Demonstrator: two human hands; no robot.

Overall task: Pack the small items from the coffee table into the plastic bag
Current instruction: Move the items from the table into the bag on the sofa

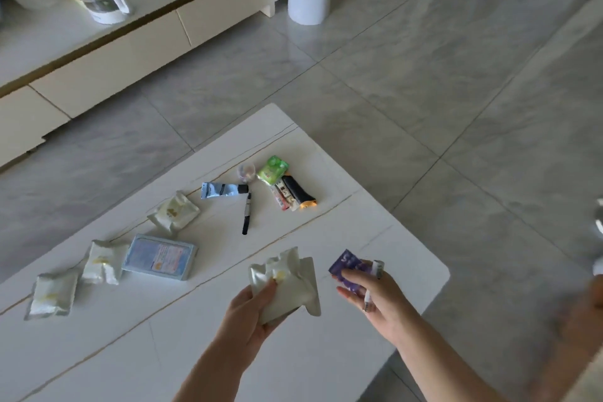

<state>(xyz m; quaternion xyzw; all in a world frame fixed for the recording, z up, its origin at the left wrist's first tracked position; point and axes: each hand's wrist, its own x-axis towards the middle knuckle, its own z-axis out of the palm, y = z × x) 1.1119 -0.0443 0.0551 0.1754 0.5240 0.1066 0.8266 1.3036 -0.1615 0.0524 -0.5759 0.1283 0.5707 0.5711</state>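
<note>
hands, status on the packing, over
Left hand grips white pouches; right hand holds purple sachet. Pouches, blue pack, tube, pen unpacked on coffee table. Plastic bag not in view.

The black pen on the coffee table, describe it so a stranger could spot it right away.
On the white coffee table, look toward the far corner's cluster. Just below the blue tube lies the black pen, alone, thin and dark, unlike the pale packets nearby.

Home: coffee table [375, 238], TV cabinet [195, 19]
</note>
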